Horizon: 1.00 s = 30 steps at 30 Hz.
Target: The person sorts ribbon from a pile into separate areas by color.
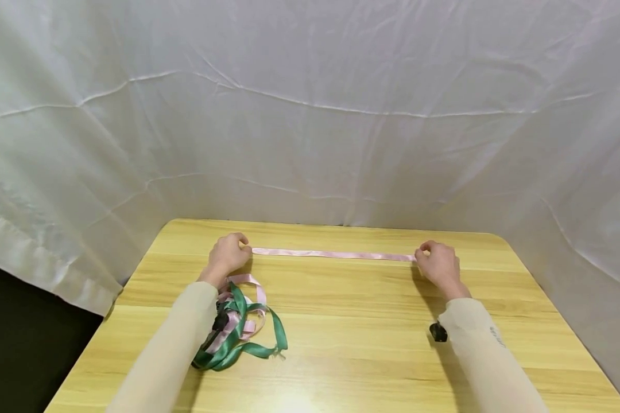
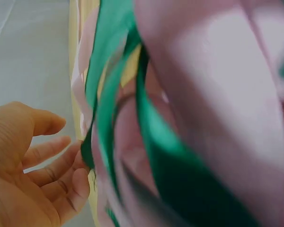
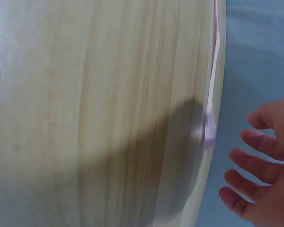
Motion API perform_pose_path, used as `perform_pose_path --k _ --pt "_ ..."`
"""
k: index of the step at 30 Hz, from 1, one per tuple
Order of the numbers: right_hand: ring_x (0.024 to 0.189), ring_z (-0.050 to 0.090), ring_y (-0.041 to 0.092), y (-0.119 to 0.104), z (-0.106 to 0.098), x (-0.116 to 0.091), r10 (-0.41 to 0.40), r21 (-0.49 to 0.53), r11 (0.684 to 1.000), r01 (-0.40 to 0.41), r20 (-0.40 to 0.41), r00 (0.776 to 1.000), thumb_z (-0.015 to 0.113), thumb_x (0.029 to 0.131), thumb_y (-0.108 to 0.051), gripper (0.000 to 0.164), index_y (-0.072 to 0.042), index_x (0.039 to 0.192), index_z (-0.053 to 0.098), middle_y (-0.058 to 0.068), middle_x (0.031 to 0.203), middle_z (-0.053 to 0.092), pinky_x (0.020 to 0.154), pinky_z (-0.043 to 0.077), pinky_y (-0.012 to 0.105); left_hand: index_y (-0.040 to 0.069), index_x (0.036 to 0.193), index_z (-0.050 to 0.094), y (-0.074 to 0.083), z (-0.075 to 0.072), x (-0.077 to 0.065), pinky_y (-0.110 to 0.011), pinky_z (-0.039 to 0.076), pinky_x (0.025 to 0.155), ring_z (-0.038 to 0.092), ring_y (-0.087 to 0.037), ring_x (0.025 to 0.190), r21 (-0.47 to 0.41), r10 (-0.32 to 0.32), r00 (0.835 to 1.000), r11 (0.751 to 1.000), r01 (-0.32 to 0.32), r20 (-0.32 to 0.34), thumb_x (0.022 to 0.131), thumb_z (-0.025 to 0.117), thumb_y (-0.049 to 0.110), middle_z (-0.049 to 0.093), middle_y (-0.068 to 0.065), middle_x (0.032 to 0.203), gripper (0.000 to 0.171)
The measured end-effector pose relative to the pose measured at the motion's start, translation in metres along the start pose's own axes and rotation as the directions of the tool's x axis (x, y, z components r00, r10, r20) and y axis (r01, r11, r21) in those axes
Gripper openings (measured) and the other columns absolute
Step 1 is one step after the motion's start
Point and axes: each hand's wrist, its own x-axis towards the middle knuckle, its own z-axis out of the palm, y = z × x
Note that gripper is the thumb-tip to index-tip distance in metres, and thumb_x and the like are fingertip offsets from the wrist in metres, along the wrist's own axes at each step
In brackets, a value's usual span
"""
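A pink satin ribbon (image 1: 333, 254) stretches nearly straight across the far part of the table, between my two hands. My left hand (image 1: 226, 255) is at its left end; in the left wrist view its fingers are loosely bent, with a gap between thumb and forefinger. Around that wrist gathers a tangle of green ribbon (image 1: 258, 349) and more pink ribbon, which fills much of the left wrist view. My right hand (image 1: 439, 265) is beside the other end. Seen from the right wrist, its fingers spread apart from the ribbon end (image 3: 209, 137), holding nothing.
The pale wooden table (image 1: 351, 338) has rounded far corners. White cloth (image 1: 310, 143) hangs behind it and along both sides. Small black devices sit at the wrists, the right one (image 1: 438, 332) near the sleeve cuff. A dark area (image 1: 26, 338) lies beyond the left edge.
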Motion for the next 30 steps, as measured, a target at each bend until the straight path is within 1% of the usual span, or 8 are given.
perform_pose_path --k 5,9,13,16,19,22,24,30 --pt "0.121 0.052 0.058 -0.010 0.005 -0.010 -0.083 -0.023 0.996 0.081 -0.088 0.993 0.051 0.105 -0.023 0.039 0.007 0.123 0.067 0.037 0.130 0.063 0.095 0.041 0.069 0.001 0.131 0.065 -0.004 -0.008 -0.010 -0.032 0.041 0.060 0.058 -0.021 0.071 0.034 0.053 0.999 0.998 -0.053 0.001 0.102 0.061 0.025 0.070 -0.011 0.087 0.038" --pt "0.129 0.047 0.055 -0.035 0.009 -0.019 -0.157 -0.019 0.988 0.156 -0.117 0.981 0.055 0.104 -0.018 0.033 0.007 0.120 0.068 0.036 0.132 0.061 0.101 0.037 0.070 0.001 0.129 0.066 -0.002 -0.014 -0.020 -0.031 0.044 0.061 0.062 -0.022 0.074 0.059 0.115 0.993 0.991 -0.116 0.020 0.103 0.063 0.023 0.072 -0.013 0.094 0.034" --pt "0.123 0.055 0.050 -0.063 0.015 -0.026 -0.245 -0.003 0.969 0.247 -0.147 0.958 0.062 0.101 -0.015 0.027 0.006 0.116 0.071 0.031 0.124 0.069 0.098 0.042 0.065 0.002 0.129 0.068 0.004 -0.019 -0.034 -0.032 0.046 0.063 0.059 -0.020 0.069 0.058 0.180 0.981 0.981 -0.184 0.077 0.103 0.064 0.022 0.071 -0.013 0.094 0.033" --pt "0.120 0.060 0.048 -0.080 0.023 -0.029 -0.305 0.013 0.950 0.311 -0.156 0.939 0.066 0.099 -0.014 0.025 0.005 0.113 0.072 0.028 0.120 0.072 0.098 0.045 0.064 0.001 0.131 0.068 0.010 -0.022 -0.042 -0.035 0.050 0.067 0.059 -0.019 0.069 0.058 0.241 0.961 0.966 -0.251 0.135 0.103 0.066 0.022 0.071 -0.015 0.100 0.035" --pt "0.120 0.062 0.047 -0.097 0.029 -0.031 -0.358 0.032 0.930 0.367 -0.155 0.921 0.068 0.098 -0.013 0.023 0.005 0.113 0.073 0.026 0.119 0.074 0.101 0.046 0.064 0.001 0.129 0.069 0.017 -0.022 -0.050 -0.040 0.055 0.075 0.067 -0.023 0.081 0.087 0.299 0.939 0.945 -0.316 0.168 0.101 0.068 0.020 0.073 -0.020 0.110 0.034" --pt "0.118 0.064 0.046 -0.116 0.035 -0.033 -0.402 0.050 0.909 0.413 -0.147 0.904 0.069 0.098 -0.013 0.022 0.004 0.112 0.073 0.024 0.118 0.075 0.104 0.046 0.063 0.001 0.127 0.070 0.023 -0.020 -0.056 -0.044 0.058 0.081 0.072 -0.029 0.095 0.136 0.339 0.924 0.921 -0.364 0.178 0.100 0.070 0.019 0.074 -0.022 0.115 0.033" --pt "0.117 0.065 0.045 -0.129 0.038 -0.034 -0.427 0.063 0.897 0.438 -0.137 0.894 0.069 0.098 -0.013 0.022 0.003 0.112 0.073 0.023 0.117 0.075 0.105 0.047 0.061 0.001 0.127 0.071 0.026 -0.018 -0.059 -0.045 0.059 0.082 0.072 -0.031 0.098 0.168 0.357 0.917 0.907 -0.386 0.175 0.099 0.071 0.018 0.074 -0.023 0.117 0.033" --pt "0.114 0.065 0.038 -0.167 0.049 -0.040 -0.467 0.103 0.875 0.473 -0.083 0.881 0.069 0.100 -0.017 0.021 -0.002 0.113 0.074 0.017 0.117 0.076 0.103 0.048 0.057 0.000 0.128 0.071 0.028 -0.012 -0.064 -0.055 0.057 0.092 0.071 -0.038 0.104 0.263 0.392 0.907 0.869 -0.419 0.150 0.097 0.073 0.016 0.075 -0.021 0.118 0.034"
